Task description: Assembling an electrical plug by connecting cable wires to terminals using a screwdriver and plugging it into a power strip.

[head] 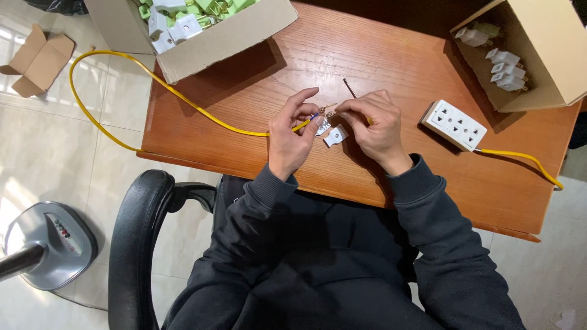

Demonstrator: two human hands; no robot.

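Left hand [292, 135] pinches the bared end of the yellow cable [183, 98] above the wooden table [391, 55], while the right hand [376, 125] grips a thin screwdriver [350, 88] at the wire tips. White plug halves [331, 132] lie between both hands.

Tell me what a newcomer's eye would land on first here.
The two hands meet mid-table: the left hand pinches the end of a yellow cable that loops off the table's left edge, the right hand works at its bare wires above small white plug parts. To the right lies a white socket strip; cardboard boxes of plugs fill both far corners.
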